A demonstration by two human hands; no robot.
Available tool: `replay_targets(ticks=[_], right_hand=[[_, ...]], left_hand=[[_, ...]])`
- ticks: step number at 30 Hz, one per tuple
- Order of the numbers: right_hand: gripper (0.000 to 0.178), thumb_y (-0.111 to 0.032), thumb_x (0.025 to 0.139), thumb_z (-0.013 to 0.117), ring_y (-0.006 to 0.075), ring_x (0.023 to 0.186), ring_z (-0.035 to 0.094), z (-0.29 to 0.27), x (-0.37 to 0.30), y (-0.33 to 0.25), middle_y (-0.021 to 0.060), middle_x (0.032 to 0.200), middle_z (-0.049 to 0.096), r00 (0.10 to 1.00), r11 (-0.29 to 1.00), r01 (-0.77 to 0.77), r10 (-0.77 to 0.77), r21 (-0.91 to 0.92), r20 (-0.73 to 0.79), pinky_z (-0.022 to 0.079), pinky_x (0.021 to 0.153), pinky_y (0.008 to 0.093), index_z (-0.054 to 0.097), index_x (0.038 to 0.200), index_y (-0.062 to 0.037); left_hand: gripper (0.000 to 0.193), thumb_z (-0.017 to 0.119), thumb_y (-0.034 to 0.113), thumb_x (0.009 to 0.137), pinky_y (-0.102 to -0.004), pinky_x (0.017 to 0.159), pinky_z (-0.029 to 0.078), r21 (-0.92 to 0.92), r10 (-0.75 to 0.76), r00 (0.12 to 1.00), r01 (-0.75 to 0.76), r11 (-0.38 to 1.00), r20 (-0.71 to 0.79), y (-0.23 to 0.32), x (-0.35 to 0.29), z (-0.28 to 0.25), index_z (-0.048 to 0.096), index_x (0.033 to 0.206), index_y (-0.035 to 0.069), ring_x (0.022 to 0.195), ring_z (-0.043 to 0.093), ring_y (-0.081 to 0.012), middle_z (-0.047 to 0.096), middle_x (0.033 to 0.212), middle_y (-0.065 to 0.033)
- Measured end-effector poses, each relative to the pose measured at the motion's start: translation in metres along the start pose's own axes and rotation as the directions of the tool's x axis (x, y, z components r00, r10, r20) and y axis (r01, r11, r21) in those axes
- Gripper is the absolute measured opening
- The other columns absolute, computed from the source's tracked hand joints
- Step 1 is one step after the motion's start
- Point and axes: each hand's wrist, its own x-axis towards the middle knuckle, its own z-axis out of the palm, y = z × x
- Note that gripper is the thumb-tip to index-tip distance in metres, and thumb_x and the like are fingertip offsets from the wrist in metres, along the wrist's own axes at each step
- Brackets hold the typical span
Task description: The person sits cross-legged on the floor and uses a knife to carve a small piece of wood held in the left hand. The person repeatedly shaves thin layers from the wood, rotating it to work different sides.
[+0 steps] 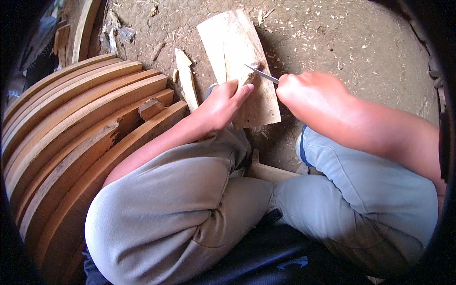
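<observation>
Curved planks (118, 92): stacked at left of frame.
Left hand (223, 104): fingers seemingly clamped on the left side of the pale board (237, 40), undersides hidden, thumb over its face.
Pale board: upper centre of frame, slanting; probably stiff, fairly light, more rough than slippery, liable to split along the grain; best gripped at the left edge, clear of the knife (265, 75).
Knife: blade reaching over the board, handle hidden.
Right hand (311, 95): fingers wrapped tight round the knife.

Pale cream gleamed the board (222, 42), tanner toward its lower edge, the blade (263, 74) flashed silver-grey, the floor (380, 85) ran brown, cream-flecked, and the planks (95, 103) glowed orange-brown!
</observation>
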Motion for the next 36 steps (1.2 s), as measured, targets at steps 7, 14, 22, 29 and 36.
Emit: replay_targets(ticks=[7,14,22,29,36], right_hand=[[0.015,0.001,0.082,0.059,0.0352,0.088,0.072,-0.001,0.006,-0.015,0.023,0.095,0.069,0.994,0.999,0.0,0.006,-0.052,0.111,0.059,0.072,0.0416,0.069,0.092,0.0044],[0.015,0.0,0.082,0.061,0.0314,0.091,0.073,0.001,0.006,-0.025,0.0199,0.104,0.069,0.987,0.994,-0.104,0.107,-0.033,0.116,0.06,0.073,0.0379,0.072,0.093,0.002],[0.014,-0.003,0.082,0.065,0.0275,0.094,0.073,0.014,0.01,-0.034,0.0179,0.106,0.068,0.987,0.895,0.038,0.036,-0.445,0.157,0.061,0.072,0.033,0.072,0.093,0.0007],[0.013,0.001,0.082,0.06,0.0342,0.088,0.072,-0.014,0.012,-0.013,0.0221,0.092,0.069,0.987,0.998,-0.06,0.059,0.004,0.148,0.06,0.071,0.04,0.07,0.089,0.0033],[0.013,0.001,0.083,0.055,0.0399,0.084,0.07,-0.014,0.001,-0.001,0.0241,0.088,0.069,0.993,0.996,-0.062,0.055,0.069,0.102,0.058,0.07,0.0459,0.066,0.089,0.005]], left_hand=[[0.059,0.048,0.047,0.102,-0.0481,0.078,0.048,0.001,-0.033,0.999,0.033,0.999,-0.009,0.007,-0.006,-0.004,0.059,0.088,-0.009,0.084,0.066,-0.0412,0.063,0.083,-0.0324],[0.059,0.048,0.047,0.103,-0.0486,0.077,0.048,-0.003,-0.013,1.0,0.013,1.0,-0.003,0.002,0.003,0.001,0.06,0.086,-0.009,0.082,0.066,-0.0413,0.063,0.081,-0.0324],[0.059,0.049,0.046,0.103,-0.0483,0.076,0.048,-0.034,-0.029,1.0,0.029,0.999,0.003,0.008,0.002,0.004,0.059,0.085,-0.009,0.081,0.066,-0.04,0.063,0.08,-0.0312],[0.057,0.049,0.045,0.103,-0.0446,0.07,0.049,-0.064,0.009,1.0,-0.009,0.998,0.002,-0.003,0.003,0.005,0.057,0.082,-0.008,0.073,0.065,-0.0325,0.06,0.069,-0.023],[0.055,0.049,0.045,0.104,-0.0364,0.046,0.045,-0.225,-0.08,0.992,0.1,0.969,0.098,0.007,-0.007,-0.005,0.053,0.077,-0.003,0.048,0.057,-0.019,0.053,0.058,-0.0094]])
